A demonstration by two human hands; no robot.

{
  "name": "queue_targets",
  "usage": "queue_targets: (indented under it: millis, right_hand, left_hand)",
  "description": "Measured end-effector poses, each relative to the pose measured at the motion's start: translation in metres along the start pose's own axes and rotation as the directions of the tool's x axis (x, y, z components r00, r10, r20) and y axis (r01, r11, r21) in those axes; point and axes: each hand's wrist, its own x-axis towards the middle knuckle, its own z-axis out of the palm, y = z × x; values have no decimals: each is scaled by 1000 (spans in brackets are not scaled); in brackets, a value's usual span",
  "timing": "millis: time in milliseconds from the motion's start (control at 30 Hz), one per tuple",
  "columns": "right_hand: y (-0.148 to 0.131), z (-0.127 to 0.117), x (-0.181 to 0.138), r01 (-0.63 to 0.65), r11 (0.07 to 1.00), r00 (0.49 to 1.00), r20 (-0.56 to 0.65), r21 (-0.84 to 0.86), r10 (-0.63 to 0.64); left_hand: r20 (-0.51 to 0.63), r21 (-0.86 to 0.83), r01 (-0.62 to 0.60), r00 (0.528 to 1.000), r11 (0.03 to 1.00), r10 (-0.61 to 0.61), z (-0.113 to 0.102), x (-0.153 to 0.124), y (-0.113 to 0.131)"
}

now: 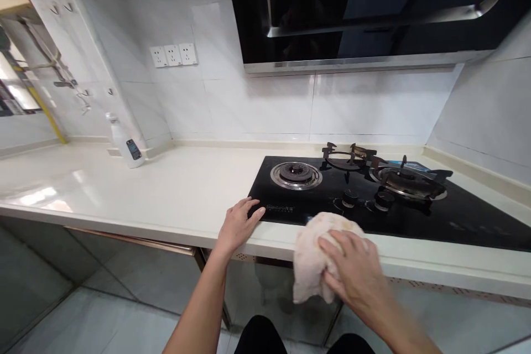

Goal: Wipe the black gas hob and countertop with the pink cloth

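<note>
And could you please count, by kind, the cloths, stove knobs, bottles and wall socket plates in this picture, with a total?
Cloth: 1, held in the right hand
Stove knobs: 2
Bottle: 1
Wall socket plates: 3
Total: 7

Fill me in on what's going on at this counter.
A person's right hand grips a pale cloth at the front of the gas hob, with part of it hanging over the edge of the counter. The left hand rests by the hob's left front corner. The left burner is uncovered, and a white bottle stands farther left.
</note>
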Motion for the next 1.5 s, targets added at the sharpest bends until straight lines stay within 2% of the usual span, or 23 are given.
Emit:
queue_targets:
  millis: [133, 200, 267, 367, 467, 567, 633, 733, 833, 900, 1000, 1167, 1233, 1367, 1433, 1500]
  right_hand:
    - [-65, 0, 69, 92, 973, 990, 86, 213, -112]
    - [-89, 2, 96, 153, 951, 978, 96, 268, -184]
    - [-105, 5, 113, 194, 936, 968, 100, 295, -232]
    - [-110, 8, 122, 217, 914, 958, 104, 343, -267]
    - [-99, 7, 120, 191, 860, 960, 95, 473, -265]
    - [-82, 6, 119, 84, 836, 984, 89, 542, -156]
    - [-70, 6, 122, -19, 880, 993, 115, 474, -41]
    - [-51, 11, 131, -189, 936, 975, 170, 298, 143]
    - [-37, 21, 143, -326, 926, 938, 186, 190, 293]
    - [-32, 28, 151, -369, 917, 920, 199, 151, 337]
    - [-31, 34, 158, -358, 922, 917, 239, 146, 319]
    - [-20, 26, 139, -217, 944, 942, 309, 249, 135]
    - [-7, 23, 118, -214, 942, 950, 278, 261, 139]
    - [20, 24, 67, -272, 937, 960, 134, 218, 247]
    - [27, 27, 49, -263, 941, 964, 86, 212, 250]
    - [27, 28, 40, -240, 950, 971, 44, 200, 236]
  left_hand:
    - [-28, -62, -19, 999, 998, 17, 0, 1, -4]
    - [-40, -157, -8, 999, 988, 2, -1, 1, -7]
    - [-38, -302, 33, 998, 953, -47, -3, 2, -11]
    - [-23, -446, 94, 993, 890, -116, -5, 2, -14]
    - [-40, -417, 98, 991, 904, -127, -4, 2, -15]
    - [-55, -352, 104, 990, 930, -132, -3, 2, -13]
    - [-60, -312, 101, 990, 945, -126, -3, 2, -11]
    - [-70, -270, 78, 993, 960, -100, -4, 2, -9]
    - [-69, -247, 68, 994, 967, -88, -5, 2, -7]
    - [-65, -232, 60, 995, 971, -77, -6, 1, -6]
    - [-61, -208, 49, 996, 977, -63, -7, 1, -4]
    - [-85, -116, 10, 996, 993, -20, -2, 0, -8]
    - [-137, -68, -22, 991, 997, 13, 1, 0, -10]
    - [-215, -31, -111, 971, 993, 102, 8, 1, 4]
    - [-153, -12, -153, 977, 988, 149, 15, 3, 21]
    - [-38, 33, -167, 985, 985, 168, 25, 6, 42]
